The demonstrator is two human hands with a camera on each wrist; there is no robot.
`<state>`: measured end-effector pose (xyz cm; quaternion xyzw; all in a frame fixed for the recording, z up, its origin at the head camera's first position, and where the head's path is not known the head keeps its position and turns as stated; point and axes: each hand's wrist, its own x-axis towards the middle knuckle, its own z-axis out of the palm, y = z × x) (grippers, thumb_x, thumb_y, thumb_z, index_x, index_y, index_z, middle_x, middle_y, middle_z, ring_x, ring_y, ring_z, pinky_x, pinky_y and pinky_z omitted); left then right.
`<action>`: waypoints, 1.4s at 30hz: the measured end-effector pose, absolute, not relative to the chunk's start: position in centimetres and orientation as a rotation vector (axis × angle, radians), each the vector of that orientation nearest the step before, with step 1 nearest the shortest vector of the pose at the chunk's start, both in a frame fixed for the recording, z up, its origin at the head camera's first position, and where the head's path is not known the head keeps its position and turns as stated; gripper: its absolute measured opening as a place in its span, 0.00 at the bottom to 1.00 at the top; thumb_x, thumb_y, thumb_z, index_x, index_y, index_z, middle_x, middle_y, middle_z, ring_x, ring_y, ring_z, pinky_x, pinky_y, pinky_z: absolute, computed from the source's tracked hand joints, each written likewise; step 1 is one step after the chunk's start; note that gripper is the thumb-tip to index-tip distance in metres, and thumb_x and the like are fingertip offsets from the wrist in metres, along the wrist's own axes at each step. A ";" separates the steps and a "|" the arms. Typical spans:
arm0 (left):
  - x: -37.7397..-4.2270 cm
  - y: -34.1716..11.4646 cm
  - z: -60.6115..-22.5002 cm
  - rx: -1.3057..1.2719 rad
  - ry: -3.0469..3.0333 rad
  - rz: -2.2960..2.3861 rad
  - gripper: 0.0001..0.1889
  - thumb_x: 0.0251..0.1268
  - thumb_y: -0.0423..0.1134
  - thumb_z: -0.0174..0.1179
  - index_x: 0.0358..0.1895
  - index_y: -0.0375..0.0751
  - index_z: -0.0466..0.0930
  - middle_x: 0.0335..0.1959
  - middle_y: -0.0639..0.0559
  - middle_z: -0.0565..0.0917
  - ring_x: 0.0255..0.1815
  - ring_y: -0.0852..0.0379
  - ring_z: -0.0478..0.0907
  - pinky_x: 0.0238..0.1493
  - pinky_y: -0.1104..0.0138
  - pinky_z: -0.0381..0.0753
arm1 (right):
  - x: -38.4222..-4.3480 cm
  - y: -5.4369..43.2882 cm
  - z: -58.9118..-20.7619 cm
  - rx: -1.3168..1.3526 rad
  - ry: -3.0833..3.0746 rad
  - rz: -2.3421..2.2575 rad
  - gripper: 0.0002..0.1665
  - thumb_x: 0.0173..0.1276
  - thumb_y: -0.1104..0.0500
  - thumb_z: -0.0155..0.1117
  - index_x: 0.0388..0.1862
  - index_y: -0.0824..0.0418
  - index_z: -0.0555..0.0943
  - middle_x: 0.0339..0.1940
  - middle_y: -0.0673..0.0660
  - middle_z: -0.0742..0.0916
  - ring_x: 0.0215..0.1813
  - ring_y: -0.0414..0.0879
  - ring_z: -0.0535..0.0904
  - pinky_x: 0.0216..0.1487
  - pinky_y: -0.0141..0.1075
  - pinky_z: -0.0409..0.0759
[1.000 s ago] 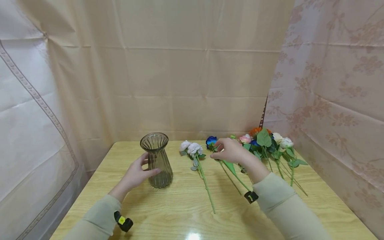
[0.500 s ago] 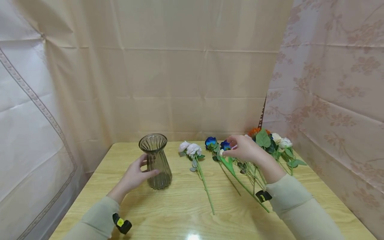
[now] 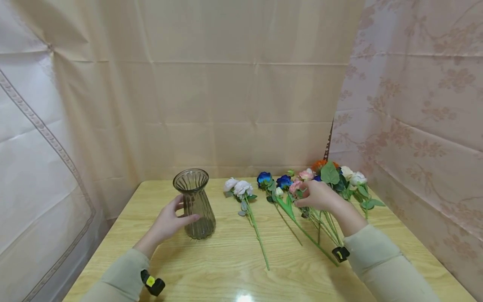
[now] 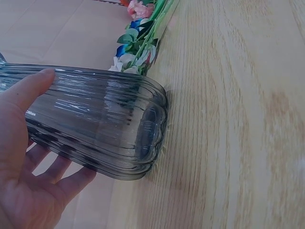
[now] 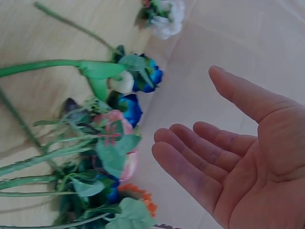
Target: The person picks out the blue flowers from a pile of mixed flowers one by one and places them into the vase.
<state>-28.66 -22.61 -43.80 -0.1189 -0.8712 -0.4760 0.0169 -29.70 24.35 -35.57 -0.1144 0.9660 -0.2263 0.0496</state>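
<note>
A ribbed smoky-glass vase (image 3: 199, 209) stands upright on the left half of the table. My left hand (image 3: 168, 220) holds it from the left, thumb across the front and fingers around the far side; the left wrist view shows the fingers (image 4: 71, 183) along the vase wall (image 4: 100, 109). Over the flowers on the right hovers my right hand (image 3: 320, 196), holding nothing, its thumb and fingers (image 5: 190, 176) spread apart. Nearest to it lie pink flowers (image 3: 296, 186), a blue flower (image 3: 284, 181) and a white tulip (image 3: 279, 191) with a long green stem.
Between vase and right hand lies a white flower stem (image 3: 242, 188), with a blue flower (image 3: 264, 179) beside it. Farther right are an orange flower (image 3: 320, 164), white flowers (image 3: 357, 179) and broad green leaves. A beige curtain (image 3: 211, 96) hangs behind the wooden table (image 3: 211, 268).
My right hand has moved to the right, from beside the left blue flower, past the tulip, to over the pink flowers. My left hand stays on the vase.
</note>
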 end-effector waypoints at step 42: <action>-28.7 -22.6 -44.0 -0.358 -2.706 -1.476 0.56 0.58 0.57 0.74 0.81 0.39 0.50 0.75 0.36 0.65 0.74 0.33 0.63 0.64 0.41 0.74 | -28.8 24.6 -44.1 -0.344 2.884 -0.533 0.09 0.56 0.70 0.72 0.22 0.60 0.84 0.10 0.52 0.82 0.13 0.49 0.81 0.70 0.55 0.68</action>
